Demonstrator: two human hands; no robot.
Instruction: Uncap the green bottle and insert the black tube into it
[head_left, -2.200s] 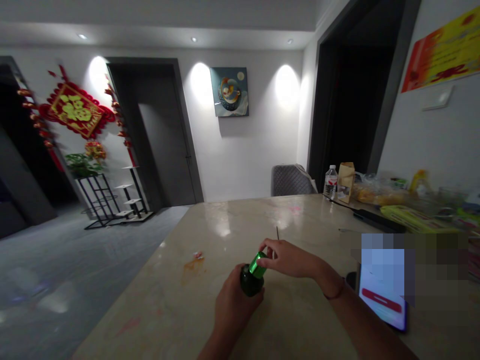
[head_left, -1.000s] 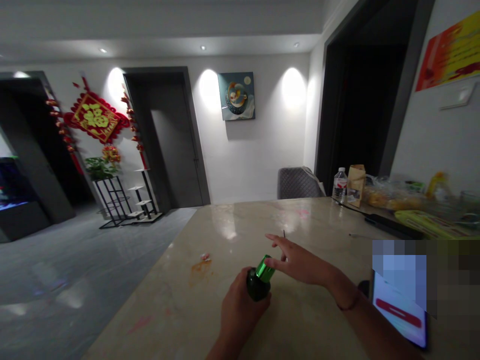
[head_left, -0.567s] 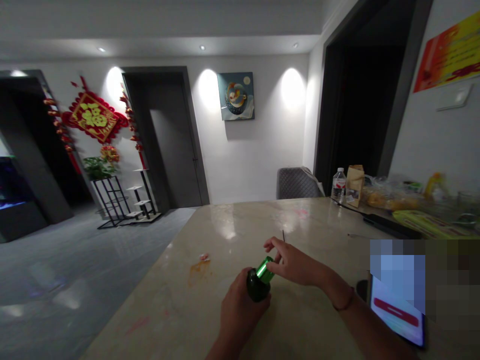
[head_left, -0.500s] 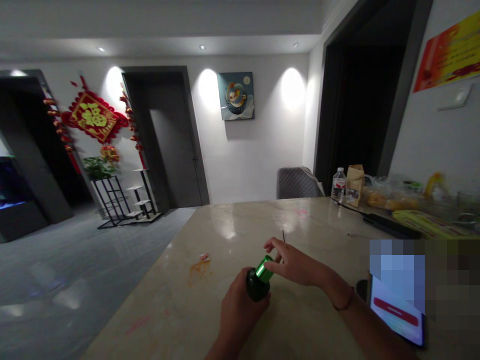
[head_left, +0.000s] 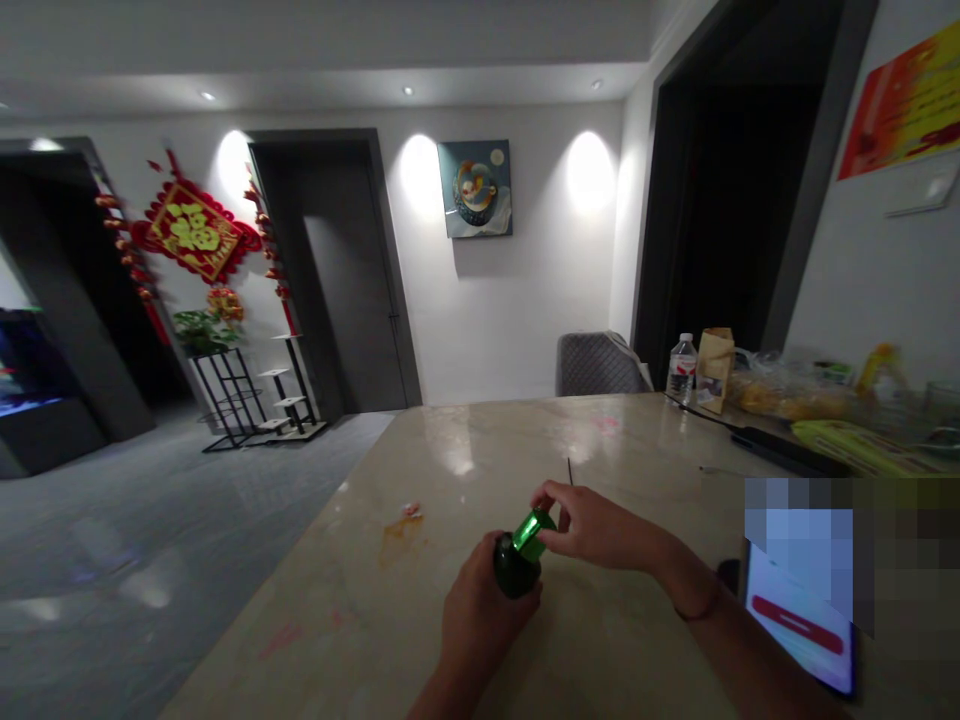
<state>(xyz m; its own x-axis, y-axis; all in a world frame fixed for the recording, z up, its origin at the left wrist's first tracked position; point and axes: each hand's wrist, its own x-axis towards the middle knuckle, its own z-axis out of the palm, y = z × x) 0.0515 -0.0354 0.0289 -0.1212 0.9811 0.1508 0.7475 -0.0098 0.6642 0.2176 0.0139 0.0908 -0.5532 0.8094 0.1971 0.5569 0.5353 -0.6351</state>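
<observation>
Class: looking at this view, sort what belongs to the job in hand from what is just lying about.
Job in hand: dark green bottle, held in the left hand; shiny green cap, held by the right hand.
Lying about: plastic water bottle, paper bag, bagged food, phone.

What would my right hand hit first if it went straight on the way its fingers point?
The shiny green cap of the dark green bottle. Your right hand already seems to touch it, though depth is hard to judge here.
</observation>
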